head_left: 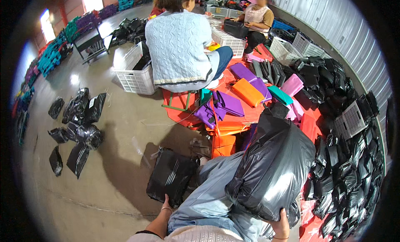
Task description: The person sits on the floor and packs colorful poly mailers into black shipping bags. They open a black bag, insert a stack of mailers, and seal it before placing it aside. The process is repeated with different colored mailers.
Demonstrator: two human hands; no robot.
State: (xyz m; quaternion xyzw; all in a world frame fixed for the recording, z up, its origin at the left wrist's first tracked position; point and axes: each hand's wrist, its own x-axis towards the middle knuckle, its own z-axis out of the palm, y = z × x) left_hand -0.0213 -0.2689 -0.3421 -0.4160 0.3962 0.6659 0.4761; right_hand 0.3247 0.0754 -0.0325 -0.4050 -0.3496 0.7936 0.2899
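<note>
My left hand (pixel 166 202) grips the near edge of a flat black plastic-wrapped package (pixel 170 175), held out over the floor beside my left leg. A much larger, bulging black plastic bag (pixel 273 163) rests across my right thigh. My right hand (pixel 280 225) is closed on its near lower end, with some fingers hidden beneath the plastic. Just beyond the bag lie folded orange pieces (pixel 223 146) and folded purple pieces (pixel 229 104) on a red sheet (pixel 175 106).
Several black packages (pixel 85 136) lie on the floor to the left. A large heap of black packages (pixel 350 175) borders me on the right. Ahead, a person in a light blue sweater (pixel 179 46) sits by a white crate (pixel 135 71); another person (pixel 256 21) holds a black bag.
</note>
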